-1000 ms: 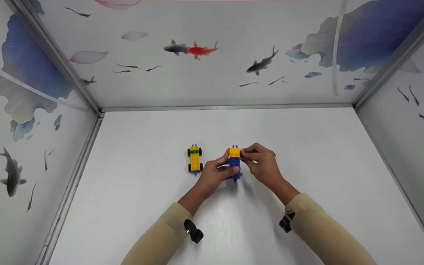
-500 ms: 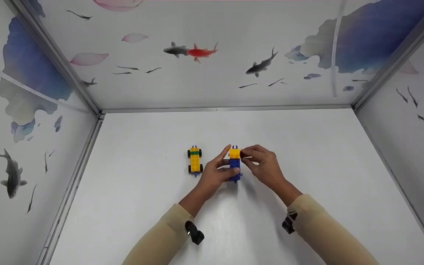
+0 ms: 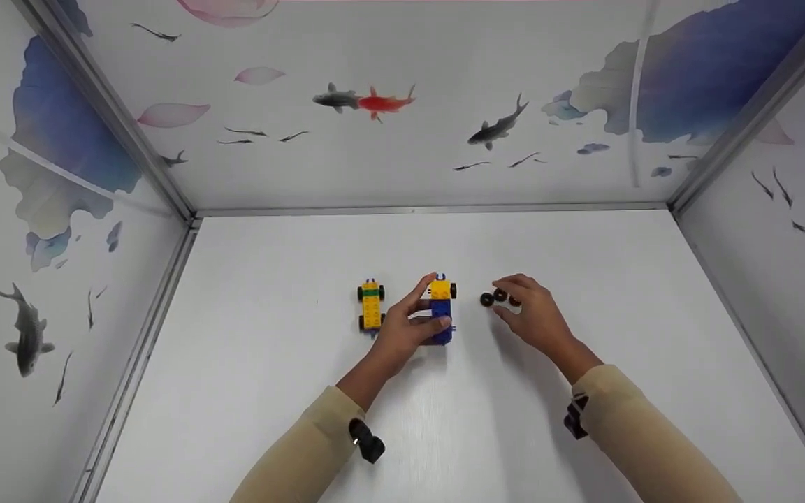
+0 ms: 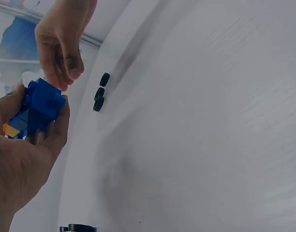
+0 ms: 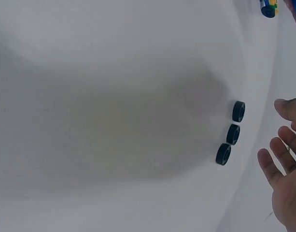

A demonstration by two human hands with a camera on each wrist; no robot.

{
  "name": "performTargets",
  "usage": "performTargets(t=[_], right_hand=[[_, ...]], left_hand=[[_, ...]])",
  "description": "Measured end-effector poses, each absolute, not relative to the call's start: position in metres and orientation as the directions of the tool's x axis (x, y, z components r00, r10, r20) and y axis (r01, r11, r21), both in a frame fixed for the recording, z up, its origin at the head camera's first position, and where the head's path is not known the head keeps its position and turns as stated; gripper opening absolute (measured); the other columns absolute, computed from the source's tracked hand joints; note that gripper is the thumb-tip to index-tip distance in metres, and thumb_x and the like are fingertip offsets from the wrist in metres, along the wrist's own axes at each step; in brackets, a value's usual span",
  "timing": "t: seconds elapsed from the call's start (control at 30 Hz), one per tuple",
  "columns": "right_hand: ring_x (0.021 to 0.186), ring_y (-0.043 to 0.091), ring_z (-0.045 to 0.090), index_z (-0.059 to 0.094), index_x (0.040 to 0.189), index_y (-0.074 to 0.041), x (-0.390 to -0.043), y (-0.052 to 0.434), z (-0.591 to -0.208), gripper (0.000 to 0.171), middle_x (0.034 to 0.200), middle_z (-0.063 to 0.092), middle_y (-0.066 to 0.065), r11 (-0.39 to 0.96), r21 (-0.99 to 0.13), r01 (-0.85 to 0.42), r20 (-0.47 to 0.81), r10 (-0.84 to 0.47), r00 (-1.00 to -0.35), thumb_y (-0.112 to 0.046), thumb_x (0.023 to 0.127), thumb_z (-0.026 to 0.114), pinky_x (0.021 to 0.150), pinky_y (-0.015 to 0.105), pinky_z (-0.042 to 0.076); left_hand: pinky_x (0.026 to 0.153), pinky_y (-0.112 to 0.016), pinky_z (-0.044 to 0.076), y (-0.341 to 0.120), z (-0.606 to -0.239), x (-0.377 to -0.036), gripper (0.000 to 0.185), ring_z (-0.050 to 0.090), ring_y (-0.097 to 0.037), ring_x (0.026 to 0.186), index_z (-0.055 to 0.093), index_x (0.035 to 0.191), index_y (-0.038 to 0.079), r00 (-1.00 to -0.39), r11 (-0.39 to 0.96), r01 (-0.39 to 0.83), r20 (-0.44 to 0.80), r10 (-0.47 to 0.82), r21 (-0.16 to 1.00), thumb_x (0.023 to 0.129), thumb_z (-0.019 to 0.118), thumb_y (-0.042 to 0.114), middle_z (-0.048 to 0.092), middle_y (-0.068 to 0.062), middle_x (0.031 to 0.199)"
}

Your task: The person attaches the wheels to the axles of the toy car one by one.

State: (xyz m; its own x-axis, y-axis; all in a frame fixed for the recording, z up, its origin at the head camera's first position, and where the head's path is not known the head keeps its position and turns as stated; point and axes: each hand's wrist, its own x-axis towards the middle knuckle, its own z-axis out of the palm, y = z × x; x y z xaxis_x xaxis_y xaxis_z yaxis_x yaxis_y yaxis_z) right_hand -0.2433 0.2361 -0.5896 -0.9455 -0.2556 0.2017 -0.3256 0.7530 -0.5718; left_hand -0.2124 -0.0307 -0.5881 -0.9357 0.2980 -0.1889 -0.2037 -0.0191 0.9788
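My left hand (image 3: 408, 328) grips a blue and yellow toy block car (image 3: 441, 318) above the table, thumb on its blue part. One black wheel (image 3: 453, 290) sits at the right side of the car's yellow front. Three loose black wheels (image 5: 233, 134) lie in a row on the table, to the right of the car. Over them hovers my right hand (image 3: 539, 314), its fingers apart and nothing between them. In the right wrist view this hand (image 5: 288, 164) is apart from the wheels.
A finished-looking yellow toy car (image 3: 371, 307) with a green strip and black wheels stands left of my left hand. White walls (image 3: 416, 168) with painted fish and leaves enclose the white table (image 3: 270, 391) on the left, back and right.
My right hand has left the car's yellow front and moved right, over the loose wheels. A black wheel now shows on the car's right side. The left hand keeps its grip, shifting slightly left.
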Motion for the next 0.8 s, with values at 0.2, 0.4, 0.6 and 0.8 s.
performTargets(t=[0.2,0.4,0.6,0.8], right_hand=[[0.128,0.040,0.057,0.064,0.134,-0.003,-0.244,0.253,-0.600,0.047,0.134,0.062,0.018,0.792,-0.550,-0.266,0.154,-0.217,-0.964,-0.009,0.089,0.076,0.103,0.054,0.052],[0.130,0.041,0.055,0.062,0.136,-0.001,-0.245,0.260,-0.607,0.047,0.137,0.060,0.019,0.812,-0.540,-0.221,0.107,-0.194,-0.975,-0.011,0.092,0.073,0.107,0.054,0.049],[0.132,0.042,0.053,0.060,0.138,-0.002,-0.246,0.263,-0.610,0.047,0.141,0.057,0.019,0.832,-0.520,-0.191,0.070,-0.181,-0.981,-0.012,0.094,0.071,0.110,0.055,0.047],[0.129,0.043,0.056,0.062,0.135,0.000,-0.246,0.263,-0.614,0.043,0.139,0.060,0.021,0.844,-0.492,-0.215,0.086,-0.199,-0.976,-0.011,0.094,0.071,0.108,0.054,0.049]], left_hand=[[0.087,-0.041,0.063,-0.030,-0.588,-0.212,0.080,0.067,-0.026,0.119,0.038,0.142,0.066,-0.936,0.007,-0.210,-0.203,0.287,0.978,0.089,0.078,0.023,0.051,-0.007,0.144],[0.088,-0.039,0.063,-0.032,-0.590,-0.212,0.079,0.069,-0.024,0.114,0.037,0.143,0.067,-0.937,0.014,-0.198,-0.193,0.289,0.980,0.089,0.078,0.026,0.050,-0.008,0.144],[0.086,-0.039,0.063,-0.033,-0.591,-0.213,0.079,0.071,-0.024,0.111,0.039,0.146,0.061,-0.934,-0.037,-0.197,-0.176,0.310,0.980,0.088,0.079,0.024,0.052,-0.009,0.140],[0.085,-0.039,0.063,-0.032,-0.590,-0.212,0.079,0.071,-0.024,0.111,0.039,0.149,0.056,-0.934,-0.046,-0.190,-0.166,0.315,0.981,0.088,0.079,0.023,0.053,-0.010,0.136]])
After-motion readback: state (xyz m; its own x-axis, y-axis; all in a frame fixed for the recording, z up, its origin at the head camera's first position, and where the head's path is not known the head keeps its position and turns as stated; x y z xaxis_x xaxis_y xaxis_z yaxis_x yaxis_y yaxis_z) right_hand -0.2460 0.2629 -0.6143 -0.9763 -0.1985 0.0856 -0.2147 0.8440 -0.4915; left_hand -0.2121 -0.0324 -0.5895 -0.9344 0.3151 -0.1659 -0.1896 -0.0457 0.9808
